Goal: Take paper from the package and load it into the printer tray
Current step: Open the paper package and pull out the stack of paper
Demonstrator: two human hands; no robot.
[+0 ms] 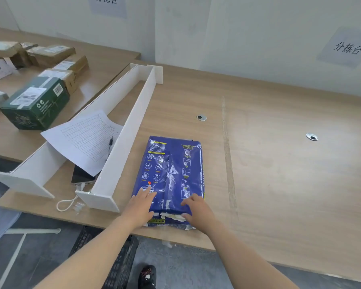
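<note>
Head view looks down on a blue plastic-wrapped ream of paper (pixel 171 176) lying flat on the light wood-grain surface (pixel 279 163), its near end at the front edge. The wrapper is torn open at that near end, where white sheet edges (pixel 172 216) show through the gap.

The left hand (pixel 141 207) lies palm down on the near left corner of the package, fingers (pixel 147 192) spread and flat against the wrapper; its grip is loose and closes on nothing. The right hand (pixel 197 209) rests on the near right corner, fingers (pixel 187 202) slightly curled on top of the wrapper and the thumb (pixel 186 215) down at the torn end, touching the exposed white edge. Its grip is part-way open; whether it pinches any sheets I cannot tell.

Just left of the package stands a long white board trough (pixel 121 147) with two upright walls. Between those walls lie a printed grid form (pixel 86 138), a dark pen (pixel 110 142) and a dark phone (pixel 82 176) partly under the form, with a white cable (pixel 68 203) trailing toward the front edge. Further left, on a second wooden table, sit a dark green carton (pixel 35 105) and several brown cardboard parcels (pixel 52 53).
</note>
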